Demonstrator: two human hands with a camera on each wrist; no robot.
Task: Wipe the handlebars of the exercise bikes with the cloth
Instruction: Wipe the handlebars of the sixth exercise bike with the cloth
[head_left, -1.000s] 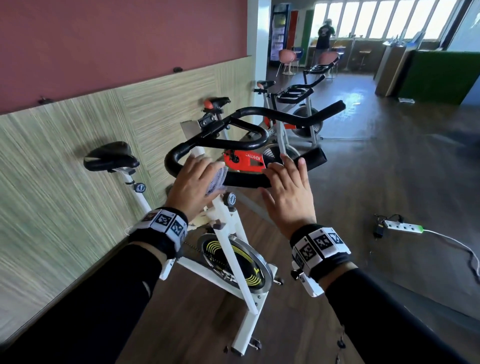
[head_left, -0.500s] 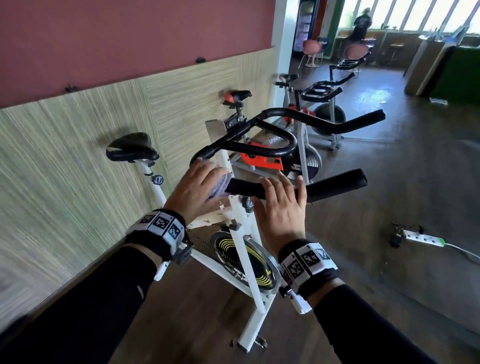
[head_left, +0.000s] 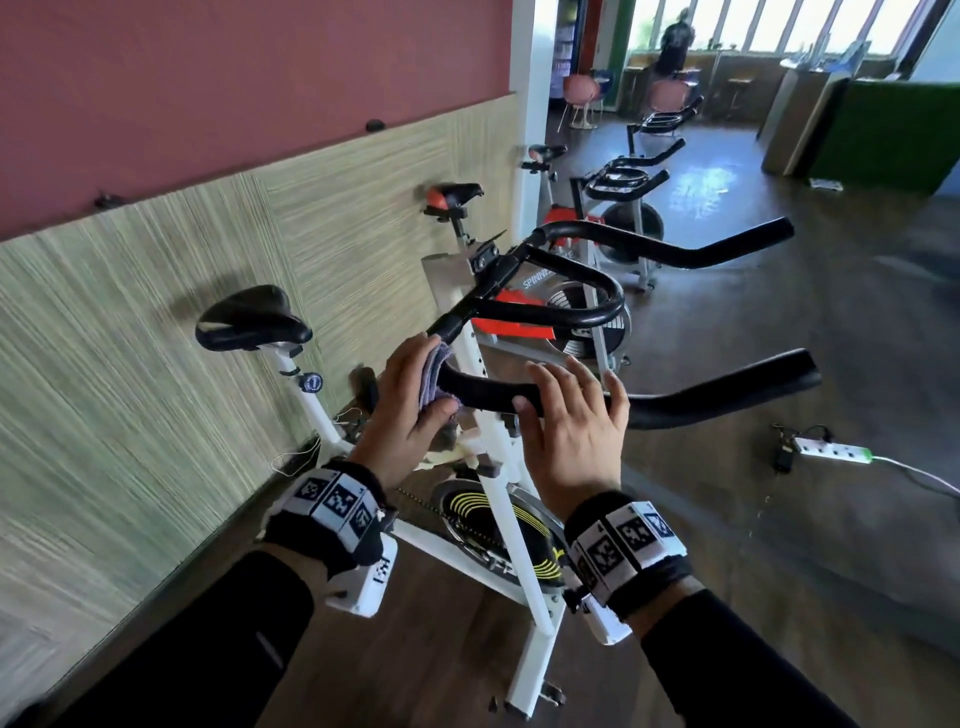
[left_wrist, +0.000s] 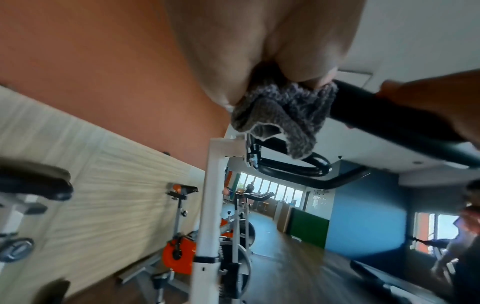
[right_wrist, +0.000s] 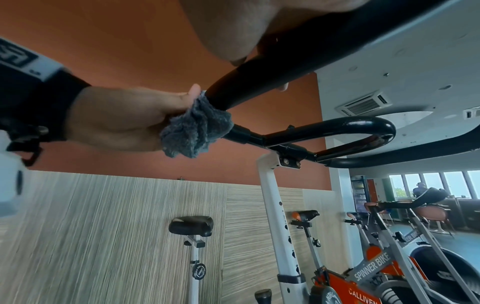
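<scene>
I note my left hand (head_left: 410, 410) holding the grey cloth (head_left: 435, 376) bunched against the near handlebar (head_left: 670, 400) of the white exercise bike (head_left: 501, 499), its grip wrapped round both cloth and bar at the bend beside the stem. From the left wrist view, the cloth (left_wrist: 283, 115) is folded over the black bar and hangs loose below it. My right hand (head_left: 576, 431) rests on top of the same bar, just beside the left, fingers straight and spread, the thumb under the bar; grip wide, nothing clasped. From the right wrist view, the cloth (right_wrist: 198, 127) sits where the padded section meets the bare tube. The saddle (head_left: 252, 319) stands toward the panelled wall (head_left: 130, 364). An orange bike (head_left: 524, 312) stands behind. A power strip (head_left: 831, 449) lies on the floor (head_left: 779, 519), well apart
</scene>
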